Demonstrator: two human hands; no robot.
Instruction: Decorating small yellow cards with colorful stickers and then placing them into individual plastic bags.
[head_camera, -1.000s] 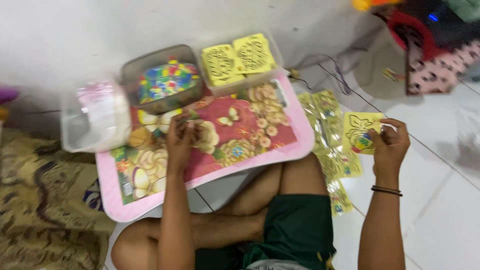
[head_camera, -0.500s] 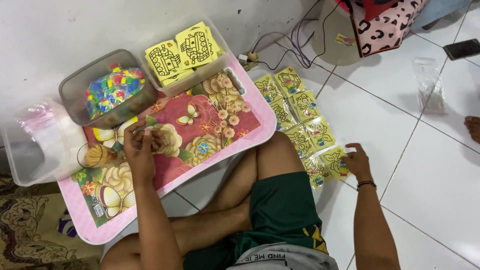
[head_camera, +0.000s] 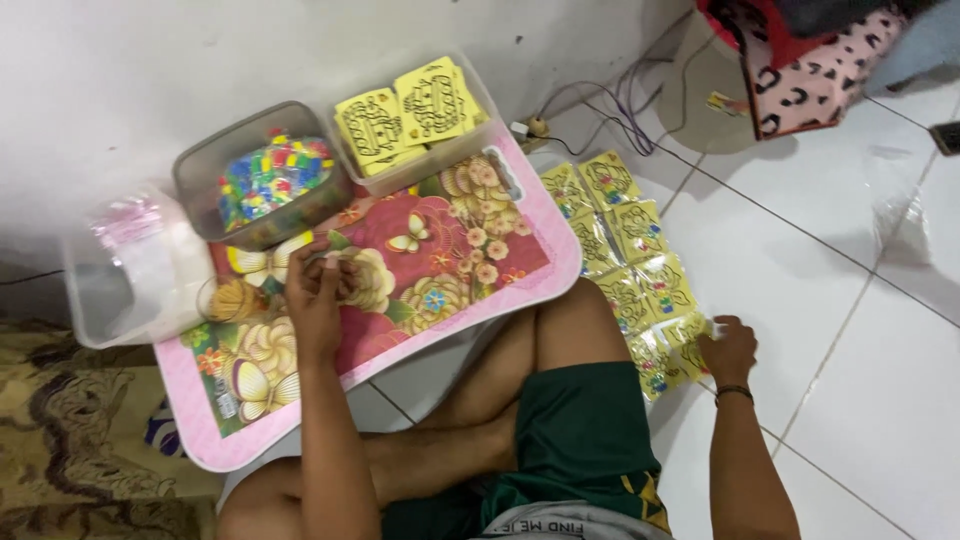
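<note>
The right hand is resting on the floor with its fingers curled on the near end of a row of yellow packets, just beside the leg. The packets look thin, light, bendy and a bit slippery, so pinching one by an edge looks best. The row is running from near the wall back toward the person. The left hand is sitting on the flowery pink tray, fingers bunched; I cannot tell if it is holding anything.
</note>
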